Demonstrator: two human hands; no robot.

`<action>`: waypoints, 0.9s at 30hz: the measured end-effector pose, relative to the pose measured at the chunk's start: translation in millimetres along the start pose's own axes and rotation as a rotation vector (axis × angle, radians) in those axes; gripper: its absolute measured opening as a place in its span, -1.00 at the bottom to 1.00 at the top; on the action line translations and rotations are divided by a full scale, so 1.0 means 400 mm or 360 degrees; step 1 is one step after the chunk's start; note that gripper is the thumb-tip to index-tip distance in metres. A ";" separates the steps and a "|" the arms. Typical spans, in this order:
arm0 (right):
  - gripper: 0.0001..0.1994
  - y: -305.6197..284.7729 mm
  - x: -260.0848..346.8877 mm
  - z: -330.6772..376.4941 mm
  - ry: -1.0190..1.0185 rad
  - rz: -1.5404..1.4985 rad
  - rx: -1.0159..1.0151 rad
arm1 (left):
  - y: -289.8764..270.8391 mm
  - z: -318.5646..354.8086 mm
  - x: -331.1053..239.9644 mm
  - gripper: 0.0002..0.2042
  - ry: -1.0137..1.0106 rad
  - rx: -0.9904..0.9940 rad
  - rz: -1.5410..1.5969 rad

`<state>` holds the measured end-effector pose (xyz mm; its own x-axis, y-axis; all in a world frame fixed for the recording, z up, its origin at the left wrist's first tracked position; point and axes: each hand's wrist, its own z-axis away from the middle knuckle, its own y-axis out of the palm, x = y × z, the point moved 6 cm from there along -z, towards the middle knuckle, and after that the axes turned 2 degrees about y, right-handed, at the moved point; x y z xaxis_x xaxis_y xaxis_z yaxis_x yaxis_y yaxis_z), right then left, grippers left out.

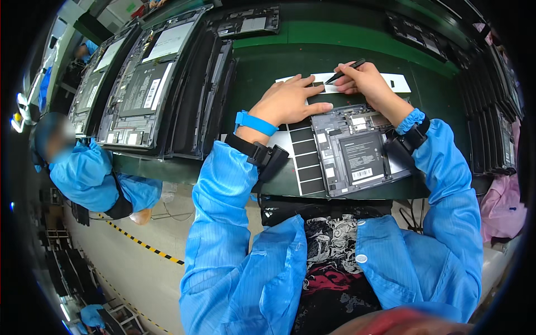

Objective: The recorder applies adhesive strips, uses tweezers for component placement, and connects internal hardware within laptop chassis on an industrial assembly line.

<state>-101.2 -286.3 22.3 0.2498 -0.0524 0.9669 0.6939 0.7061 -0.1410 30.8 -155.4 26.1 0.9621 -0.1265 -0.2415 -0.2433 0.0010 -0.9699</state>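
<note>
My left hand (291,100) lies with its fingers spread over a white backing sheet (400,84) that carries black stickers. Pinched in my right hand (365,82) are slim black tweezers (347,70), their tip pointing down left to the sheet beside my left fingertips. Just below both hands sits an opened laptop base (330,158), its circuit board and black battery (362,158) exposed. My left thumb reaches its upper left edge. Another strip of black rectangular stickers (306,160) on white backing runs along the left side of the laptop base, partly under my left wrist.
Stacked laptop bases (142,89) stand tilted at the left of the dark green table (254,64). More stacks (494,125) line the right side. Single bases (254,21) lie at the back. A person in blue (84,173) sits at left; a pink sleeve (502,209) shows at right.
</note>
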 end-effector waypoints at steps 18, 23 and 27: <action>-0.74 0.005 0.000 -0.013 -0.0231 0.0155 -0.0141 | 0.009 -0.003 0.006 -0.40 0.0007 -0.0050 -0.0013; -0.75 0.018 -0.001 -0.010 -0.0340 0.0099 -0.0133 | 0.007 -0.001 0.007 -0.42 -0.0036 -0.0021 0.0040; -0.76 0.007 0.017 0.011 -0.0374 -0.0032 -0.0149 | 0.013 -0.009 0.010 -0.36 -0.0104 -0.0022 0.0125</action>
<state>-100.3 -281.7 29.4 0.0792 0.1079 0.9910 0.7594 0.6375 -0.1301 33.1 -159.4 20.1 0.9458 -0.0615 -0.3189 -0.3198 -0.0055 -0.9475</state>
